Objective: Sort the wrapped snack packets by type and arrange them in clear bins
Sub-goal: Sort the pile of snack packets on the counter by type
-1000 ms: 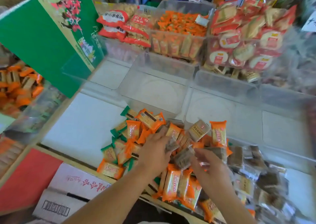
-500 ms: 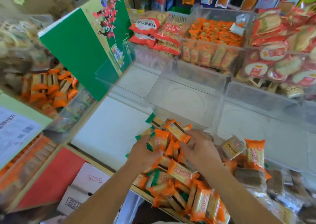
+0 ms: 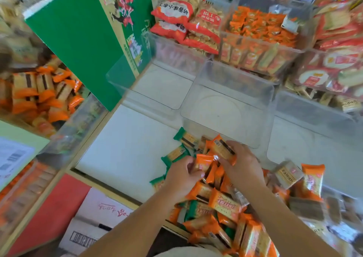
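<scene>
The left hand [image 3: 181, 178] curls its fingers round an orange packet [image 3: 203, 162], seemingly collecting one type. The right hand [image 3: 244, 168] clasps a second orange packet [image 3: 223, 148] in its fingers over the mixed pile [image 3: 225, 203] on the worktop [image 3: 121, 154], close before the clear bin [image 3: 235, 80] meant for them.

Under me, a white counter top [image 3: 125, 148], evenly lit, soft light, no hard shadows. A pale wooden strip [image 3: 110, 191] edges its near side. Below that I see a red surface [image 3: 49, 213] and a white cardboard box [image 3: 94, 223] with a barcode on its side. To my left stands a tall green box [image 3: 78, 40] printed with red blossoms, and a printed paper sheet [image 3: 13, 158] lies at the far edge.
</scene>
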{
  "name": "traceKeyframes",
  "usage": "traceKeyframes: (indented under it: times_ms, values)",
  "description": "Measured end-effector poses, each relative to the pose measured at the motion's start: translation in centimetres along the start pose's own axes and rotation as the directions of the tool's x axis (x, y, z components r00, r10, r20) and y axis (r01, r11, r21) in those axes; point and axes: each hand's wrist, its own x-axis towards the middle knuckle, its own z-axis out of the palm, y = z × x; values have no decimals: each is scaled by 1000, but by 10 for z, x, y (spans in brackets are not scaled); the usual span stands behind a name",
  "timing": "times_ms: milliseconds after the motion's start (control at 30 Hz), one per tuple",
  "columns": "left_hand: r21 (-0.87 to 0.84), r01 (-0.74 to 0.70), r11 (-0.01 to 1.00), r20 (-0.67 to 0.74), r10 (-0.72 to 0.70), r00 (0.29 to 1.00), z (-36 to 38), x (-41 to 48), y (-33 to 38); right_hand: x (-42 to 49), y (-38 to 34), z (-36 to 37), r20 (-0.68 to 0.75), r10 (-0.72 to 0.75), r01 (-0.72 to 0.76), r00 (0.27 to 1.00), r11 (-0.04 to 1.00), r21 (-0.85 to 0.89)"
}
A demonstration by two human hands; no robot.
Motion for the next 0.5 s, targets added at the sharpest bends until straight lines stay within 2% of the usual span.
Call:
traceKeyframes:
  times_ms: [133,267,367,433,500]
  values:
    - [-96,-92,991,-103,82,991,-14,6,7,-26,-6,-17,-64,22,-10,998,982,188]
    - [-238,-85,968,-228,29,973,-45,7,20,-46,-15,-19,-74,96,-66,993,941,332]
    - [-377,113,919,-183,-194,964,-71,7,2,-43,-42,-12,72,78,-101,994,911,401]
    - [-464,285,839,-141,-388,911,-89,9,-26,-33,-66,3,199,62,-146,978,886,439]
    - [-525,362,770,-149,-502,852,-106,14,-56,-17,-92,27,298,70,-207,952,865,457]
